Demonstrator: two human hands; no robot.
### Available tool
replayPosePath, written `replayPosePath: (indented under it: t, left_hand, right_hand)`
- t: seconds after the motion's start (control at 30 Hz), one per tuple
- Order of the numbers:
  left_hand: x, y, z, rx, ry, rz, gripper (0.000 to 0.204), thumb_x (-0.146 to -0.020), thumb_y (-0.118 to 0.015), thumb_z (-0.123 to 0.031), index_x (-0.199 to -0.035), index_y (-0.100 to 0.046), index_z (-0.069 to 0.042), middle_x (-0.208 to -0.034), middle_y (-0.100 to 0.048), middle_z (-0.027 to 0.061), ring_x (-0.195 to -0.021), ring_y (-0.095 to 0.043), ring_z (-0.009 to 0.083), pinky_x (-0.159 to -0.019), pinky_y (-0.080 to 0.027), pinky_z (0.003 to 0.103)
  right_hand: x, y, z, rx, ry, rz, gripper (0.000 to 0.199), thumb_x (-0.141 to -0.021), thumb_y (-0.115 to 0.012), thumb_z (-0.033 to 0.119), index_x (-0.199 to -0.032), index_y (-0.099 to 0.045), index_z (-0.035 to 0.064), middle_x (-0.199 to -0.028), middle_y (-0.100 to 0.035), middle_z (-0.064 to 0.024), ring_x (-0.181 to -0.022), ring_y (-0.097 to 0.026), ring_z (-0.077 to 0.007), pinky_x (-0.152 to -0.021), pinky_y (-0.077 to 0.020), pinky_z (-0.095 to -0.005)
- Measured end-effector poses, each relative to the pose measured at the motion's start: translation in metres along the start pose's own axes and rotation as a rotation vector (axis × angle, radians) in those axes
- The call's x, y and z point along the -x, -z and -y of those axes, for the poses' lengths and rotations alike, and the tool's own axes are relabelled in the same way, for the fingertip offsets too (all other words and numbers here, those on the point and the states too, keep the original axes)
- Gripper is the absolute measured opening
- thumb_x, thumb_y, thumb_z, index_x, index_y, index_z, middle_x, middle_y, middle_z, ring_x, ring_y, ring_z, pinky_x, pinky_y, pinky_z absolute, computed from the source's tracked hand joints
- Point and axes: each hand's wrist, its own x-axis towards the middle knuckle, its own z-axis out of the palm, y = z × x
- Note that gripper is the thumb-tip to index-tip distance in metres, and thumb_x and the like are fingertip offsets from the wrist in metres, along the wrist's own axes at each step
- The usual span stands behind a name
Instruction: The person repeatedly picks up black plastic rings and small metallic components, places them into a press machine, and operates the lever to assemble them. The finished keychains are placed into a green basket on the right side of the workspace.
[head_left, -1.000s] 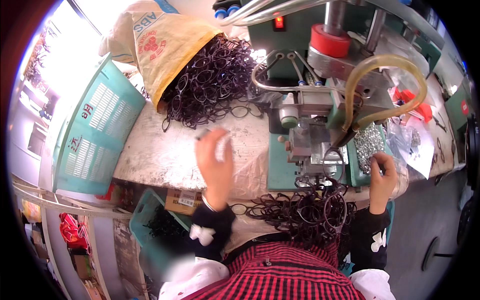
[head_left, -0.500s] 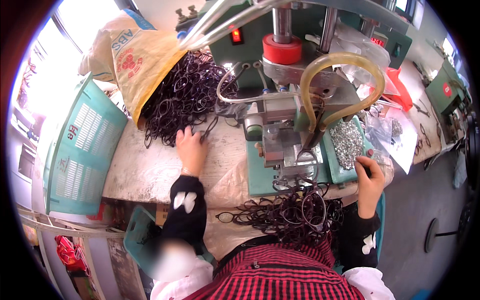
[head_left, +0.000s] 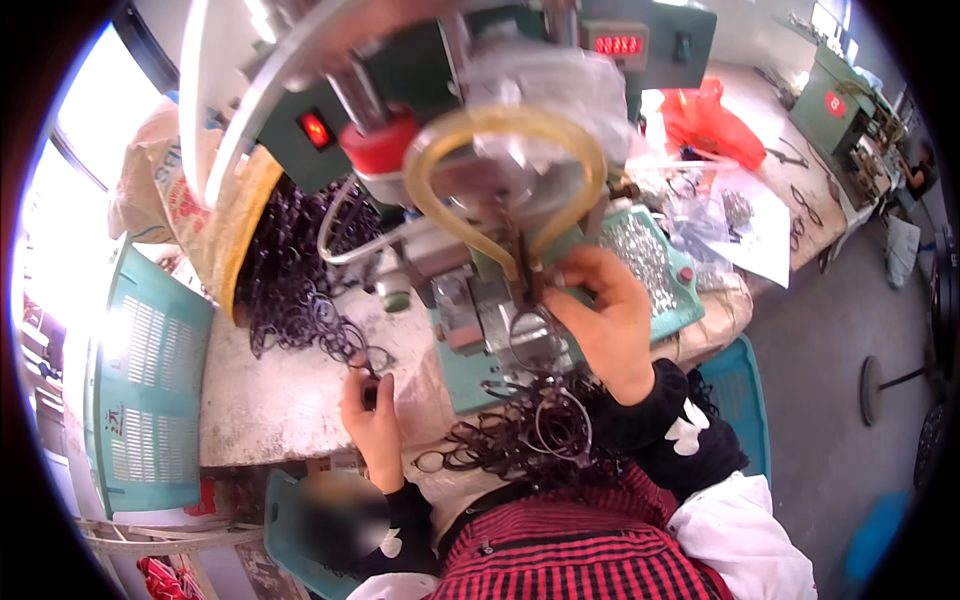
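My left hand (head_left: 370,425) is over the bench's front part, its thumb and fingers closed on a dark eyeglass frame (head_left: 378,358). Behind it, a heap of similar dark frames (head_left: 300,260) spills from a woven sack. My right hand (head_left: 608,325) reaches to the press (head_left: 465,305), thumb and fingers bent together beside the lower ends of the yellow tube loop (head_left: 592,150). Whatever its fingertips hold is too small or hidden. Just left of it, a round-rimmed frame (head_left: 533,338) sits at the press's metal fixture. More dark frames (head_left: 510,430) lie piled at my lap.
A green tray (head_left: 680,318) of small silver metal parts stands right of the press. The yellowish woven sack (head_left: 245,215) and a teal basket (head_left: 150,390) are at left. A red bag (head_left: 712,125) lies at the back right. Another teal bin (head_left: 740,400) stands below the bench.
My right hand has moved left from the tray of metal parts to the press fixture. My left hand has drawn back from the heap with a frame. The view has shifted.
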Motion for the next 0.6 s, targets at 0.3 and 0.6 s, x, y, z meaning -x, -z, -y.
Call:
replayPosePath:
  t: [0.3, 0.6]
  left_hand:
    - [-0.03, -0.009, -0.092, 0.848, -0.093, 0.02, 0.029, -0.11, -0.046, -0.023, -0.127, -0.055, -0.001, -0.107, -0.067, 0.012, -0.083, -0.064, 0.0188, -0.079, -0.054, 0.031]
    - [-0.013, -0.036, -0.173, -0.084, -1.15, 0.565, 0.046, -0.063, -0.068, -0.008, -0.109, -0.076, -0.011, -0.122, -0.069, 0.0069, -0.097, -0.064, 0.0271, -0.092, -0.056, 0.043]
  right_hand:
    - [0.012, -0.017, 0.012, -0.319, -0.092, 0.049, 0.048, -0.086, -0.071, -0.003, -0.131, -0.054, -0.0034, -0.098, -0.072, -0.0063, -0.099, -0.063, -0.0103, -0.09, -0.0477, -0.0251]
    - [-0.004, 0.038, 0.019, 0.523, 0.386, 0.15, 0.025, -0.084, -0.07, 0.009, -0.107, -0.073, 0.003, -0.112, -0.072, -0.016, -0.114, -0.066, -0.0329, -0.1, -0.0498, -0.0422]
